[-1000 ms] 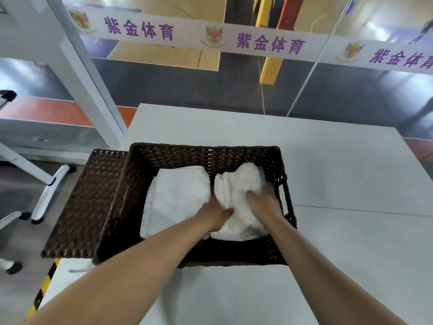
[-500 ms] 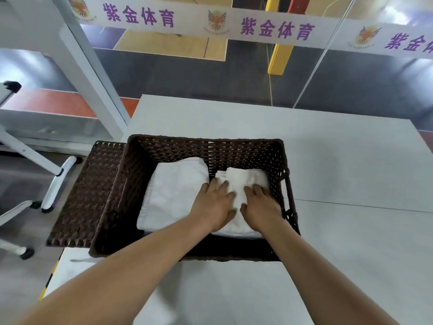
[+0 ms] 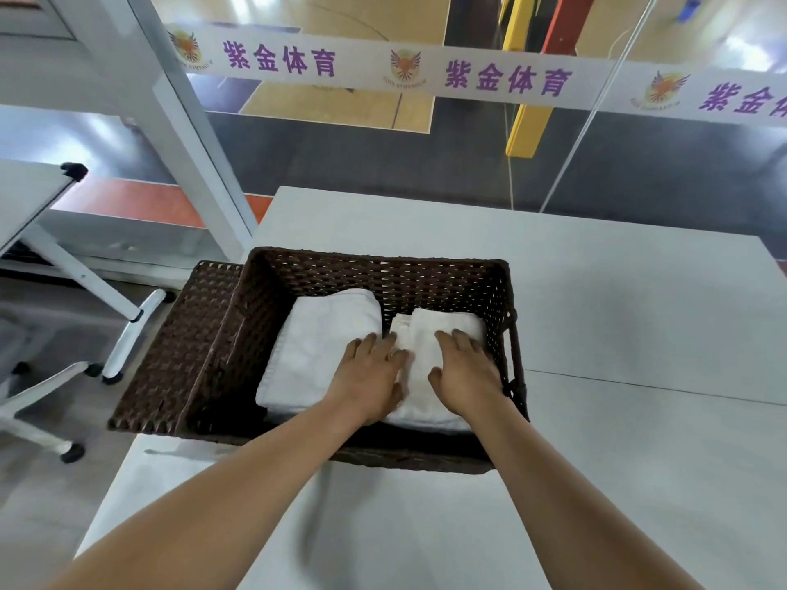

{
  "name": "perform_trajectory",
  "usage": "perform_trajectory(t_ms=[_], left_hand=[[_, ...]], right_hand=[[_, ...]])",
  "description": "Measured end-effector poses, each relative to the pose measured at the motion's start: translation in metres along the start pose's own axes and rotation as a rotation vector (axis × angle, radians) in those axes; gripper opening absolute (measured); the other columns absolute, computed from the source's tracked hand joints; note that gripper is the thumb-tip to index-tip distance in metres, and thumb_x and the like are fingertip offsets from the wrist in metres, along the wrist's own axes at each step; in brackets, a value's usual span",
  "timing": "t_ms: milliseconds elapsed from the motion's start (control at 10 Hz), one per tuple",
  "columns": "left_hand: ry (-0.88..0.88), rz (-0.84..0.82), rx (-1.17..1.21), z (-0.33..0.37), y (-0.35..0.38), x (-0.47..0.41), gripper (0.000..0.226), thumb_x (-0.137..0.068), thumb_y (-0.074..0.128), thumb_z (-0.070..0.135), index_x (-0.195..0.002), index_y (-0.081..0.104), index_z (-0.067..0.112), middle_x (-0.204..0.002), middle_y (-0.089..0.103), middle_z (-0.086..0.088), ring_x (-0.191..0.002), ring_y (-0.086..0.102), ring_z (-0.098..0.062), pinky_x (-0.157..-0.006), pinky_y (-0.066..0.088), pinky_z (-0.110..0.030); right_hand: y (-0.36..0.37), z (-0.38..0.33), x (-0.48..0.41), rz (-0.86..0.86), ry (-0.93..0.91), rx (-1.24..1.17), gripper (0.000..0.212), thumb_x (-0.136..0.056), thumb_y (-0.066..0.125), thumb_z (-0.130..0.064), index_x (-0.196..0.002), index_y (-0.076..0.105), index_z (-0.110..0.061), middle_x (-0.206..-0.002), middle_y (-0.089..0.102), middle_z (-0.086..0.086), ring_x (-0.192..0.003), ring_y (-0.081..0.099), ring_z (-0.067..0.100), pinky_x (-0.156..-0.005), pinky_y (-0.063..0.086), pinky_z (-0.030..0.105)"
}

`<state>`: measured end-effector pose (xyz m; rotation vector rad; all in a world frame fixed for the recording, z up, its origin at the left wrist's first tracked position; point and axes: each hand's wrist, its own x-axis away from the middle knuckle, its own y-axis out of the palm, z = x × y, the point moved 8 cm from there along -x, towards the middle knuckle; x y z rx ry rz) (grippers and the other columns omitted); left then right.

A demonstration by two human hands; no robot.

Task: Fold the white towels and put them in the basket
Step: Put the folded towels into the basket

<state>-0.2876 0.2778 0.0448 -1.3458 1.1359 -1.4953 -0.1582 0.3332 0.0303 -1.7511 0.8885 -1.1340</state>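
A dark brown woven basket (image 3: 383, 276) stands on the grey table. Two folded white towels lie side by side inside it. The left towel (image 3: 319, 342) lies flat. My left hand (image 3: 370, 376) and my right hand (image 3: 466, 368) rest palm down with fingers spread on the right towel (image 3: 419, 334), pressing it flat. My left hand also overlaps the near right corner of the left towel. Neither hand grips anything.
The basket's lid (image 3: 179, 347) hangs open off the left side, past the table's left edge. The grey table (image 3: 639, 334) stretches to the right and near side. A glass wall with a printed banner (image 3: 468, 74) stands behind. A wheeled table frame (image 3: 85, 283) stands at left.
The right towel was bunched and gripped by both hands a second ago. It now lies flat in the basket, with both hands opened and spread on top of it.
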Motion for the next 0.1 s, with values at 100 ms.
perform_trajectory(t_ms=[100], left_hand=[[-0.066, 0.147, 0.001, -0.0094, -0.0189, 0.0143, 0.053, -0.091, 0.056, 0.038, -0.141, 0.050, 0.021, -0.152, 0.042, -0.008, -0.135, 0.042, -0.034, -0.111, 0.033, -0.046]], right_hand=[[-0.0234, -0.0124, 0.0056, 0.175, -0.085, 0.027, 0.063, -0.097, 0.051, -0.034, -0.155, 0.030, -0.021, -0.161, 0.030, 0.006, -0.145, 0.032, 0.029, -0.118, 0.027, 0.043]])
